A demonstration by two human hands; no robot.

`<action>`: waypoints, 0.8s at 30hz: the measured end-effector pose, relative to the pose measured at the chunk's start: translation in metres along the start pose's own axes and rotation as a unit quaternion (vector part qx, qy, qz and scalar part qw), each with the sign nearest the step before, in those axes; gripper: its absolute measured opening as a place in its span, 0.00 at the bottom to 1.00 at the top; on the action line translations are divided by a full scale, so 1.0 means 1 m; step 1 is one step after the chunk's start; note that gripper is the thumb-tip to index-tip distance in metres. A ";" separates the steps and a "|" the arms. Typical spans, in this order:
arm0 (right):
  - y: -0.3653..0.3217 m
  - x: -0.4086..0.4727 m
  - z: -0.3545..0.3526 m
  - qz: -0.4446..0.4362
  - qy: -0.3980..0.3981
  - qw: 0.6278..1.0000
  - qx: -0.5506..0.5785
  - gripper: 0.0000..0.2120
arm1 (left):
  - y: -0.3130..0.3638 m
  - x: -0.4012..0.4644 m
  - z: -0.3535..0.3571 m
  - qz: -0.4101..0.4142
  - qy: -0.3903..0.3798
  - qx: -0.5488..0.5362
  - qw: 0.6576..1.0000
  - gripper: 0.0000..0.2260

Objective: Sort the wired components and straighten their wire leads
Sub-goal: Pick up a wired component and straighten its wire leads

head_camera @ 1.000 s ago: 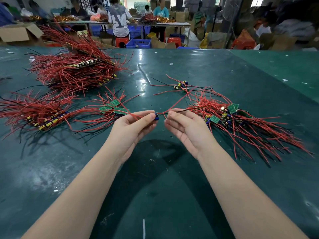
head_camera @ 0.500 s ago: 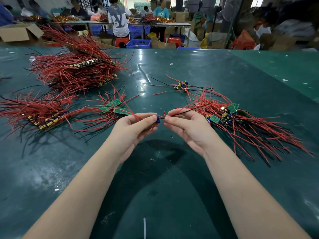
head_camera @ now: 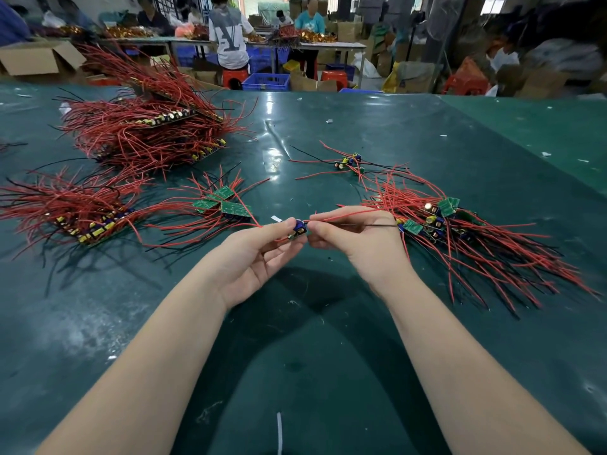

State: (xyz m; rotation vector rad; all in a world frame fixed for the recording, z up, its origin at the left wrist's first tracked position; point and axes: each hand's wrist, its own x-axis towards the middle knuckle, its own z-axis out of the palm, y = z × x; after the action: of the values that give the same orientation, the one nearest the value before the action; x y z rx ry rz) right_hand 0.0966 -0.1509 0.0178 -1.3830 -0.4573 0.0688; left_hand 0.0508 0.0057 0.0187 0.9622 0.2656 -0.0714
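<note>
Green table holds piles of red wires. My left hand pinches a small blue part. My right hand pinches its wires, and I should pull slowly and straight.

The only readable marking is a pair of large dark letters on the back of a grey and white shirt, worn by a person standing at the far tables; they look like "Y" over "V", though blur leaves this uncertain. Any print on the small green circuit boards on the tabletop is too small to make out.
</note>
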 end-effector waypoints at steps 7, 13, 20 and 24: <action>0.003 -0.002 0.001 0.053 0.013 0.996 0.070 0.07 | -0.003 0.000 -0.002 0.054 -0.014 0.065 0.996 0.05; 0.000 0.002 -0.002 0.128 0.013 0.983 0.131 0.05 | -0.005 -0.002 0.003 0.108 0.010 0.098 0.989 0.04; -0.004 0.002 -0.005 0.197 0.040 0.972 0.124 0.06 | -0.007 -0.004 0.003 0.130 0.005 0.120 0.984 0.09; -0.004 0.003 -0.004 0.250 0.043 0.949 0.187 0.04 | -0.008 -0.003 0.005 0.147 0.012 0.123 0.981 0.10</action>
State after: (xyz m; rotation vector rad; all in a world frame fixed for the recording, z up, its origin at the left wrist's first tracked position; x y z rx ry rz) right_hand 0.0997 -0.1546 0.0214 -1.0912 -0.0046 0.4843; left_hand 0.0475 -0.0033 0.0155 1.2395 0.1357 0.1814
